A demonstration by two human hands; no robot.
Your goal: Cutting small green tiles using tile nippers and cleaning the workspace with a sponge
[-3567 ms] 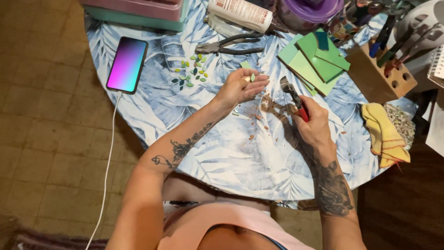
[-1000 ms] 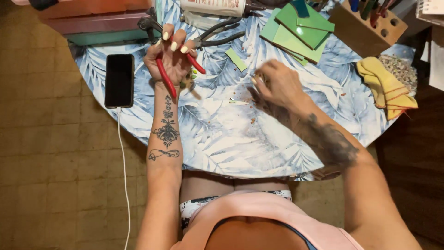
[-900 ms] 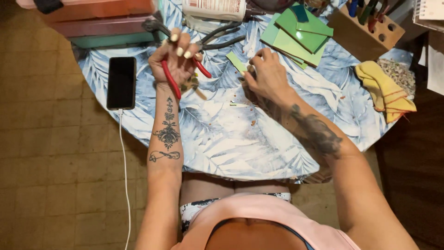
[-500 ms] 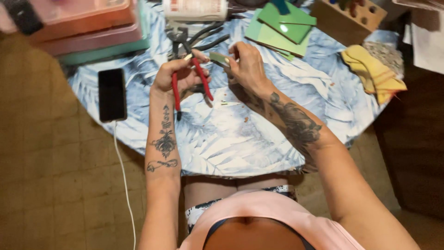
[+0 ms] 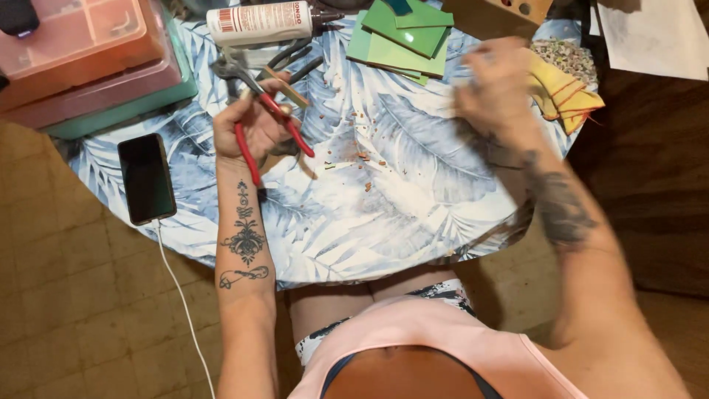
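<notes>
Nearest is the person's lap in a pink top, with both tattooed forearms reaching away over a round table [image 5: 413, 214] covered in a blue leaf-print cloth. To the near left a black phone [image 5: 146, 177] lies flat at the table's edge, its white cable [image 5: 185, 310] trailing off toward the floor.

Farther in, the left hand [image 5: 251, 129] is curled around a pair of red-handled pliers [image 5: 266, 122], fingers wrapped over the handles, the metal head pointing to the far left. A small tan strip [image 5: 284, 87] sits at the thumb (whether it is pinched or only lying beside the hand is hard to tell). Small brown crumbs [image 5: 362, 159] are scattered on the cloth just right of that hand.

The right hand [image 5: 498, 85] hovers over the right side of the table, well apart from the pliers; it is blurred, so I cannot tell how its fingers are set.

Beyond it lies a yellow cloth [image 5: 565, 96]. At the far edge are green tiles [image 5: 402, 37] in a stack, a white bottle [image 5: 258, 22] on its side, and plastic boxes [image 5: 81, 59] at far left.
</notes>
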